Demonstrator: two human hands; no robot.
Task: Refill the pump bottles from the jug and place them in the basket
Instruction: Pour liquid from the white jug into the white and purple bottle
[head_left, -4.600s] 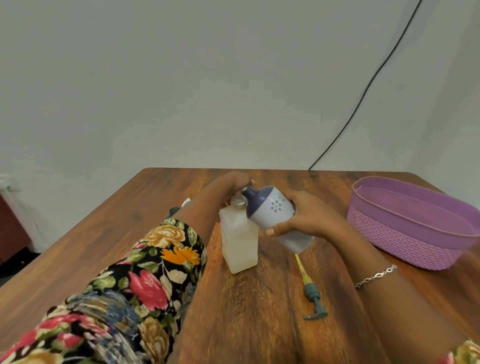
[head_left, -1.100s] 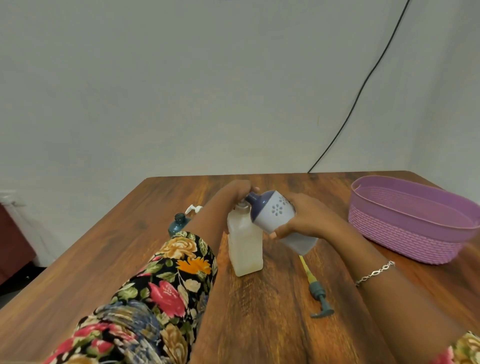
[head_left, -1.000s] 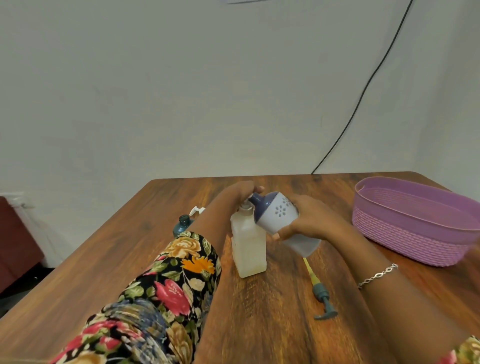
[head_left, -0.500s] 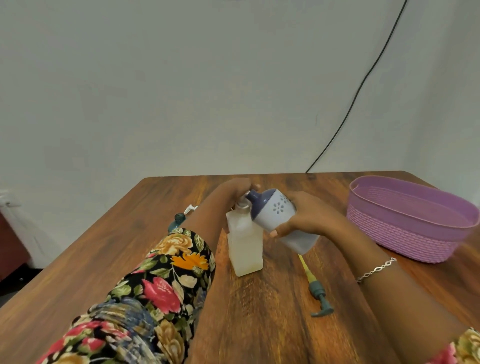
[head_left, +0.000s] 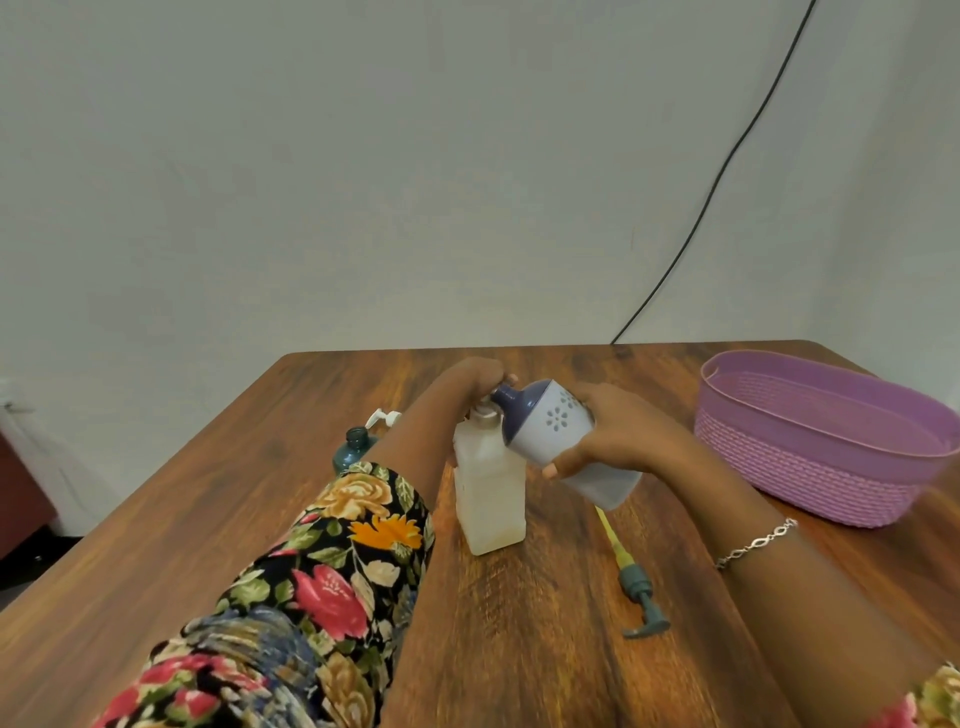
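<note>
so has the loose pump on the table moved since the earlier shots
No: the loose pump lies at the same spot and angle beside the square bottle as earlier.

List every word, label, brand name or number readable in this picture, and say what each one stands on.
There is no readable text anywhere in the head view.
White container with dark blue spout top: only a flower motif, no letters.
Translucent square plastic bottle: no label visible.
Purple woven-look plastic basket, dark teal bottle, grey-green pump with yellow tube: no markings visible.
</note>
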